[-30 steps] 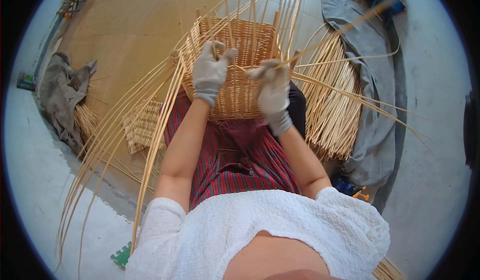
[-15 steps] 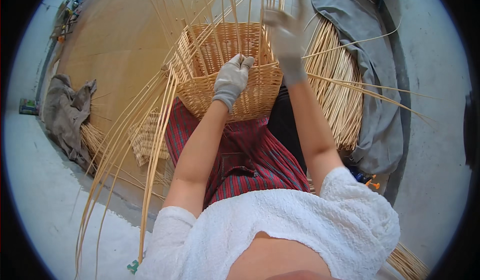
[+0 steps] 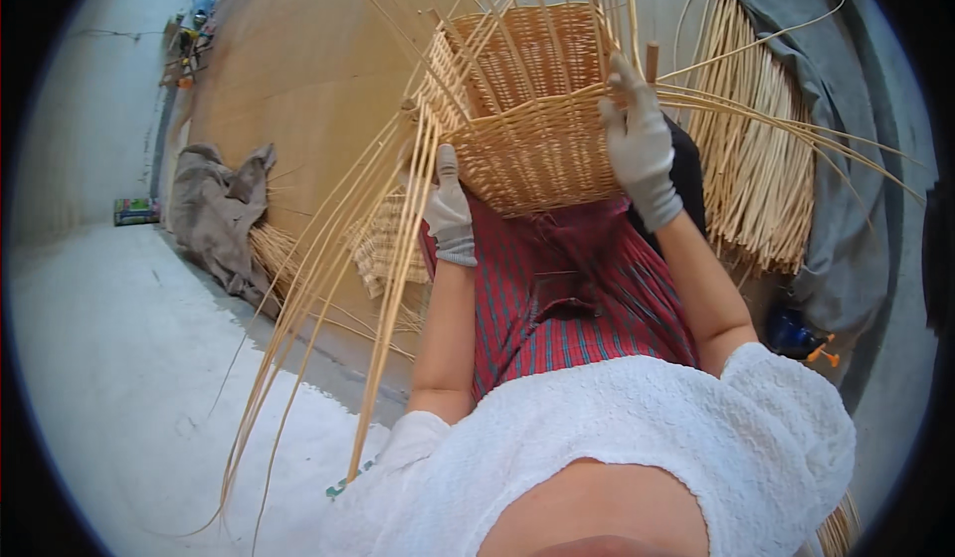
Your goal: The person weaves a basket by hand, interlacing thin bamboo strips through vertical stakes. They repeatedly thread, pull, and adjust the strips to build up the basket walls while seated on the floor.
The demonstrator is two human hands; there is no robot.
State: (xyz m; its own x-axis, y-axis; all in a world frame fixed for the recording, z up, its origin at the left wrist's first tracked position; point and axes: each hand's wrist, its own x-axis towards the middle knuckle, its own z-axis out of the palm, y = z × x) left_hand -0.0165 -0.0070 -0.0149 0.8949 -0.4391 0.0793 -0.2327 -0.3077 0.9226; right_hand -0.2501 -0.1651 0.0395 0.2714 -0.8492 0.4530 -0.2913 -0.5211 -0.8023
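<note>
A half-woven wicker basket rests over my lap, its long upright stakes rising from the open top. At its left side is my left hand in a pale work glove. The thumb points up along the front corner, while the fingers are partly hidden behind trailing canes. My right hand, gloved too, holds the right front corner, thumb toward the front wall and fingers reaching up along the side. Between them the two hands steady the basket.
To the right lies a thick bundle of peeled canes beside a grey cloth. A brown cloth covers more canes at the left, near a flat woven piece. Loose cane ends stick out to both sides of the basket.
My left hand has left the front rim for the basket's left side. My right hand has come down from the stakes onto the right corner. The whole view has shifted.
</note>
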